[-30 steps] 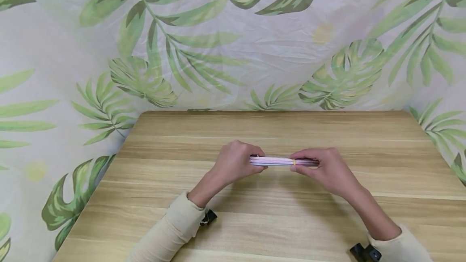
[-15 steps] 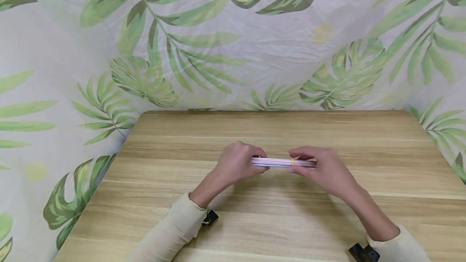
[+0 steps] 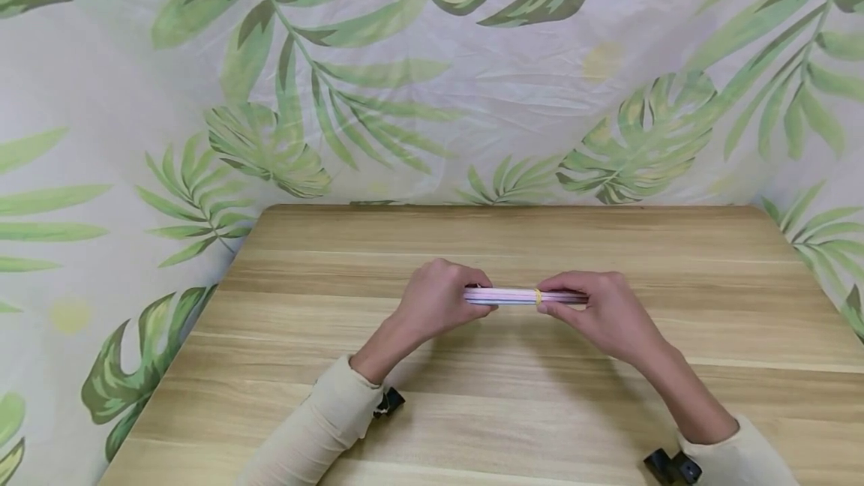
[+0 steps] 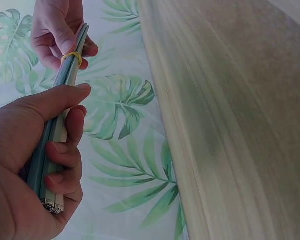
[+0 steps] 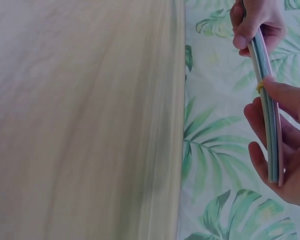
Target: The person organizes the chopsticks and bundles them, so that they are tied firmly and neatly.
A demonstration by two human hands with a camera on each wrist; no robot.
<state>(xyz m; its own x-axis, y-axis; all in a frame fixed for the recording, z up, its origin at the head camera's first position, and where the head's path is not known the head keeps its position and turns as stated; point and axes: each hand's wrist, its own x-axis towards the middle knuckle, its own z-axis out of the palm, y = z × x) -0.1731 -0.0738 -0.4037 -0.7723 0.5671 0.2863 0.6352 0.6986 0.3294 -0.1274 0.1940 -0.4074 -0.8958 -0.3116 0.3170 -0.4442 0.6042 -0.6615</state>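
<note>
A bundle of long thin pastel strips, in white, pink, lilac and teal, is held level above the table. My left hand grips its left end; in the left wrist view the fingers curl round the strips, their cut ends showing below. A yellow rubber band circles the bundle right of its middle. My right hand pinches the bundle at that band with thumb and fingertips. In the right wrist view the thumb lies against the band, and the other fingers sit loosely behind the strips.
A wood-grain table spreads beneath both hands. Leaf-patterned cloth stands behind and at the sides. Small black cameras sit at the left cuff and the right cuff.
The rubber band has shifted slightly left along the bundle. The right fingers opened a little half a second ago and now close at the band. My left hand keeps its grip.
</note>
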